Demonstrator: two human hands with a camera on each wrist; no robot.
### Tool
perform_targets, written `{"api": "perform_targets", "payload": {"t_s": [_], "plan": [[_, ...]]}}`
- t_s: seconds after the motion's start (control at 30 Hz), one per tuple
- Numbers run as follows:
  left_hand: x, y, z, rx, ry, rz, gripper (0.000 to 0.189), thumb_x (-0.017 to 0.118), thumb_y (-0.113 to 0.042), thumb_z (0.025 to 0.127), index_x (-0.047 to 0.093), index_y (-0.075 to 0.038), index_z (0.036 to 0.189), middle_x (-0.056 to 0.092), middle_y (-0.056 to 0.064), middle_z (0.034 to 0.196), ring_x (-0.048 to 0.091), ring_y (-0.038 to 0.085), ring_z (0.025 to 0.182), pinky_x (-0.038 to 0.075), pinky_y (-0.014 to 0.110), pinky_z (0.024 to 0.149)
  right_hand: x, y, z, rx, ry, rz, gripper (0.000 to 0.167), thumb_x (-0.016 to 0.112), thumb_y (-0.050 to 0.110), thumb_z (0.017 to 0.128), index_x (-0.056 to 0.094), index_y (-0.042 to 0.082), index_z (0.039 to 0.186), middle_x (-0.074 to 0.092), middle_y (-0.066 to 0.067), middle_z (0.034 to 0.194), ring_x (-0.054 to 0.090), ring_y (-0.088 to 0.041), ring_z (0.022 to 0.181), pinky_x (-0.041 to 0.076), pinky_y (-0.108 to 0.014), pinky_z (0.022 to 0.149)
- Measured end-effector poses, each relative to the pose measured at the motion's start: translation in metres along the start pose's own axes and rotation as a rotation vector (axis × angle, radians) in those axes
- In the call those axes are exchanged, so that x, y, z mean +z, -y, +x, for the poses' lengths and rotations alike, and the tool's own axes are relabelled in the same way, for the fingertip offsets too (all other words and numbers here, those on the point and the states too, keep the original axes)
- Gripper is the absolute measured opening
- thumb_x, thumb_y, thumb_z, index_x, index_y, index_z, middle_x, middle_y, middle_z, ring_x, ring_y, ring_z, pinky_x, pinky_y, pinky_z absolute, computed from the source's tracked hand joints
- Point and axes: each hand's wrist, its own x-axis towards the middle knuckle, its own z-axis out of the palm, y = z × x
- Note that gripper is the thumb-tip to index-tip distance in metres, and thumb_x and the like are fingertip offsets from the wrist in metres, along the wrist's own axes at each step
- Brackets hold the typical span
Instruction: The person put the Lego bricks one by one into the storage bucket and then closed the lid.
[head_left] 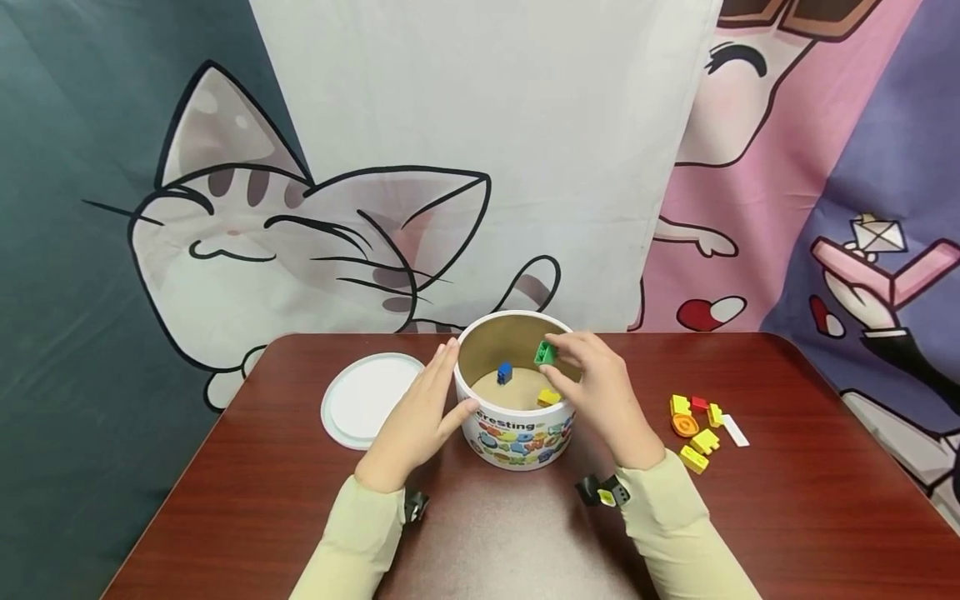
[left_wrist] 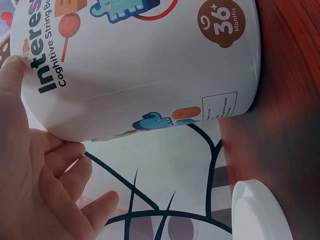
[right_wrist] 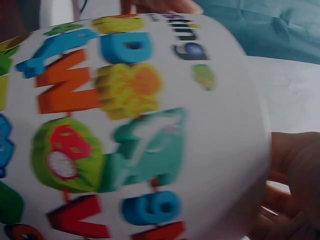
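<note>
A white round tub (head_left: pixel 517 437) with colourful printed pictures stands on the table. Inside it lie a blue toy brick (head_left: pixel 505 372) and a yellow toy brick (head_left: pixel 548 397). My left hand (head_left: pixel 416 412) rests against the tub's left side with its fingers extended; the left wrist view shows the fingertips (left_wrist: pixel 75 150) at the rim. With thumb and fingertips my right hand (head_left: pixel 600 387) pinches a green toy brick (head_left: pixel 545 353) over the tub's opening at the right. In the right wrist view the tub hides that brick, and only part of the right hand (right_wrist: pixel 295 185) shows.
A white round lid (head_left: pixel 371 400) lies left of the tub. Right of my right hand is a loose group of yellow bricks (head_left: pixel 705 441), a red brick (head_left: pixel 699 403), an orange round piece (head_left: pixel 684 426) and a white strip (head_left: pixel 736 431). A cartoon-printed cloth (head_left: pixel 480 108) hangs behind the table.
</note>
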Motion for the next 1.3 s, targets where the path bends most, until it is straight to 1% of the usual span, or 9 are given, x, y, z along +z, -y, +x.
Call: {"api": "perform_targets", "payload": {"t_s": [0.13, 0.33, 0.47, 0.57, 0.67, 0.83, 1.0, 1.13, 1.3], "plan": [[0.0, 0.0, 0.0, 0.002, -0.001, -0.003, 0.083, 0.06, -0.043, 0.101, 0.019, -0.004, 0.162, 0.022, 0.01, 0.167, 0.019, 0.026, 0.154, 0.024, 0.052, 0.121, 0.004, -0.002, -0.001, 0.003, 0.003, -0.024, 0.04, 0.081, -0.002, 0.083, 0.07, -0.003, 0.122, 0.066, -0.015, 0.115, 0.072, -0.031, 0.103, 0.058, -0.043, 0.089], [0.0, 0.0, 0.0, -0.003, 0.0, -0.006, 0.083, 0.06, -0.044, 0.101, 0.02, -0.004, 0.162, 0.022, 0.01, 0.167, 0.02, 0.027, 0.154, 0.025, 0.051, 0.121, 0.004, -0.003, -0.001, -0.025, -0.02, -0.038, 0.028, 0.08, 0.0, 0.085, 0.073, 0.0, 0.112, 0.067, -0.01, 0.107, 0.071, -0.027, 0.1, 0.059, -0.044, 0.087], [0.0, 0.0, 0.0, -0.008, 0.005, -0.011, 0.083, 0.06, -0.044, 0.101, 0.019, -0.005, 0.162, 0.022, 0.01, 0.168, 0.02, 0.027, 0.154, 0.025, 0.052, 0.121, 0.002, -0.005, -0.001, -0.08, -0.035, -0.048, 0.021, 0.078, 0.001, 0.086, 0.074, 0.003, 0.107, 0.067, -0.006, 0.101, 0.069, -0.022, 0.093, 0.059, -0.04, 0.079], [-0.001, 0.0, 0.0, -0.008, 0.002, -0.011, 0.083, 0.06, -0.044, 0.101, 0.02, -0.004, 0.162, 0.022, 0.01, 0.167, 0.02, 0.027, 0.154, 0.026, 0.053, 0.12, -0.002, -0.008, 0.0, -0.123, -0.064, -0.063, 0.017, 0.076, 0.001, 0.087, 0.075, 0.004, 0.104, 0.067, -0.006, 0.098, 0.065, -0.02, 0.085, 0.055, -0.034, 0.07], [-0.001, 0.0, 0.0, -0.006, 0.0, -0.01, 0.083, 0.061, -0.044, 0.101, 0.02, -0.004, 0.162, 0.023, 0.011, 0.167, 0.02, 0.027, 0.154, 0.026, 0.053, 0.12, -0.009, -0.013, 0.002, -0.137, -0.101, -0.072, 0.016, 0.074, -0.001, 0.087, 0.075, 0.003, 0.102, 0.067, -0.006, 0.096, 0.061, -0.02, 0.081, 0.052, -0.031, 0.067], [-0.002, 0.002, 0.001, -0.008, 0.005, -0.007, 0.083, 0.06, -0.045, 0.101, 0.019, -0.005, 0.162, 0.023, 0.01, 0.167, 0.019, 0.026, 0.154, 0.024, 0.051, 0.121, -0.023, -0.024, 0.005, -0.087, -0.153, -0.093, 0.012, 0.073, -0.001, 0.088, 0.076, 0.003, 0.099, 0.067, -0.007, 0.091, 0.062, -0.018, 0.082, 0.052, -0.022, 0.071], [-0.006, 0.004, 0.0, -0.014, -0.002, -0.003, 0.083, 0.06, -0.044, 0.101, 0.019, -0.005, 0.162, 0.022, 0.009, 0.168, 0.02, 0.027, 0.154, 0.025, 0.052, 0.121, -0.033, -0.035, 0.009, -0.03, -0.16, -0.109, 0.008, 0.071, 0.0, 0.09, 0.076, 0.003, 0.095, 0.066, -0.006, 0.086, 0.058, -0.016, 0.077, 0.043, -0.012, 0.07], [-0.003, 0.002, 0.0, -0.013, -0.001, -0.012, 0.083, 0.06, -0.046, 0.101, 0.019, -0.005, 0.162, 0.022, 0.009, 0.168, 0.019, 0.026, 0.154, 0.025, 0.052, 0.12, -0.042, -0.046, 0.006, 0.003, -0.135, -0.141, 0.007, 0.07, 0.0, 0.09, 0.076, 0.004, 0.093, 0.066, -0.007, 0.085, 0.056, -0.019, 0.076, 0.042, -0.015, 0.069], [0.0, -0.001, 0.0, -0.007, -0.006, -0.009, 0.083, 0.06, -0.045, 0.101, 0.02, -0.005, 0.162, 0.022, 0.009, 0.167, 0.021, 0.027, 0.154, 0.026, 0.053, 0.12, -0.052, -0.066, -0.001, 0.056, -0.031, -0.206, 0.008, 0.069, 0.002, 0.089, 0.075, 0.005, 0.095, 0.065, -0.006, 0.085, 0.058, -0.021, 0.076, 0.045, -0.026, 0.068]]}}
